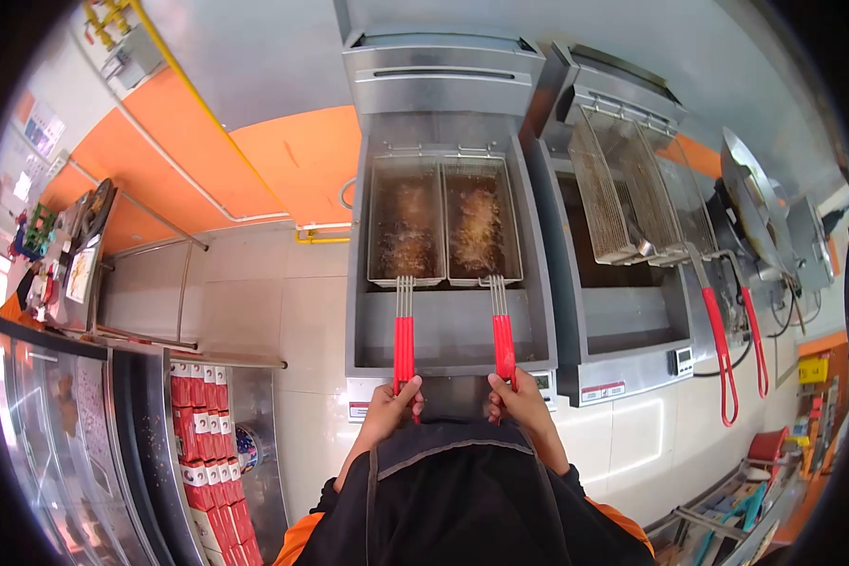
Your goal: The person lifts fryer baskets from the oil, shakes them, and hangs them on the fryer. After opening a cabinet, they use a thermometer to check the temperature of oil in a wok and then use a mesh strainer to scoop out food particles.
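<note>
Gripping both red handles: my left hand (388, 407) is closing round the left basket (406, 231), right hand (514, 401) round the right basket (482, 226) at one o'clock; both are sitting submerged in oil, frying under way, lifting outstanding.

I see the steel deep fryer (448, 325) carrying two wire fry baskets (445, 222) side by side in its oil vat, their red handles (404, 349) reaching over the front ledge. Just beside it, a second fryer (623, 321) carries two empty baskets (632, 189) tilted above its vat.
</note>
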Demonstrator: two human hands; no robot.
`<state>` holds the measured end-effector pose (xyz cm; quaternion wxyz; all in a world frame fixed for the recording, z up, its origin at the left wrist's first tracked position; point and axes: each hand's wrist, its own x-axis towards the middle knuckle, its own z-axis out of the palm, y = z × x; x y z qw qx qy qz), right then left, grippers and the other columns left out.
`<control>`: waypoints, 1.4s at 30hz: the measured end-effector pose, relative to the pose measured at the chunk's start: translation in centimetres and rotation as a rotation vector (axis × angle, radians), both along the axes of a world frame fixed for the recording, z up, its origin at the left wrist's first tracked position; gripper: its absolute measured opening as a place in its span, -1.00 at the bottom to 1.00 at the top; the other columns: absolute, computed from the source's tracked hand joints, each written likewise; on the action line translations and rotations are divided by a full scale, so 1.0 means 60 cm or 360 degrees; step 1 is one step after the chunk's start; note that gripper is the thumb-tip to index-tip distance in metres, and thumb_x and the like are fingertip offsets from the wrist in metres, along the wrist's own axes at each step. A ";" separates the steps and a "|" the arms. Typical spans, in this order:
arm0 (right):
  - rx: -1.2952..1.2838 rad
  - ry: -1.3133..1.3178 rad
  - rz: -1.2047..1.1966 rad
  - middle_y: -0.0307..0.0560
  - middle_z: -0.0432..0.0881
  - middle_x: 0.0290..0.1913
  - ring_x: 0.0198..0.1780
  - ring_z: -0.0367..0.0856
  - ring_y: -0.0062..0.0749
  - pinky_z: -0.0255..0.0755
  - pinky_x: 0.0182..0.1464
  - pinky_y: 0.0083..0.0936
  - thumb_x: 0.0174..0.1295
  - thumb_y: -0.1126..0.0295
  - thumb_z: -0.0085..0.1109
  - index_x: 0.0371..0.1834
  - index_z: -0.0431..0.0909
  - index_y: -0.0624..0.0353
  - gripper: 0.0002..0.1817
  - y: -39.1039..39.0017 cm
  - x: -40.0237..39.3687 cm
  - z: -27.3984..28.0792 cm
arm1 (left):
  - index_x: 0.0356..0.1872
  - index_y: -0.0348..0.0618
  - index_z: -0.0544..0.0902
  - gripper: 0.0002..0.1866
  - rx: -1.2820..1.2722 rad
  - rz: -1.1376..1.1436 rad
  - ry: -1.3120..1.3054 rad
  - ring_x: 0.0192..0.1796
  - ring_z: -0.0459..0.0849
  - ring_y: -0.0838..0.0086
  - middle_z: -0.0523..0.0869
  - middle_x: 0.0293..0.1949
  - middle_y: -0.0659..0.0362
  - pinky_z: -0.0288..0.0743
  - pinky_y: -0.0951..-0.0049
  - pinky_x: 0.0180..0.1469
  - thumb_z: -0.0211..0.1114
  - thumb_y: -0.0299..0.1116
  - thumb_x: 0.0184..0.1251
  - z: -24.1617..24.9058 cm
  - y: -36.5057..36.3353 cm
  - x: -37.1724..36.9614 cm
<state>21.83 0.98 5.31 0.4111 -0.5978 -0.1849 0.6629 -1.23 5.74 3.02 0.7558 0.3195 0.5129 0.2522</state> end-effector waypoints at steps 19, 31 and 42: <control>0.0085 -0.0074 0.0034 -0.25 0.37 -0.61 -0.66 0.43 -0.53 0.47 -0.61 -0.47 0.31 0.31 0.04 -0.29 0.28 0.16 -0.80 -0.019 0.019 -0.002 | -0.51 -0.13 0.54 -0.65 0.0067 0.0156 0.0050 -0.76 0.24 0.77 0.51 -0.66 0.32 0.01 0.68 -0.71 0.22 -0.06 0.27 0.018 -0.020 0.033; 0.0121 0.0102 0.0032 -0.24 0.36 -0.61 -0.65 0.43 -0.49 0.47 -0.59 -0.43 0.31 0.34 0.03 -0.30 0.23 0.13 -0.82 -0.020 0.007 -0.011 | -0.54 -0.10 0.53 -0.64 0.0072 0.0043 0.0003 -0.77 0.20 0.79 0.50 -0.66 0.33 -0.03 0.70 -0.73 0.23 -0.04 0.25 0.032 -0.019 0.026; 0.0080 0.0140 0.0067 -0.28 0.31 -0.62 -0.64 0.38 -0.48 0.40 -0.60 -0.44 0.33 0.31 0.01 -0.22 0.22 0.04 -0.83 -0.024 0.027 -0.022 | -0.56 -0.07 0.53 -0.61 0.0211 0.0030 0.0064 -0.76 0.25 0.77 0.49 -0.68 0.37 0.01 0.70 -0.72 0.23 0.04 0.22 -0.006 -0.021 0.003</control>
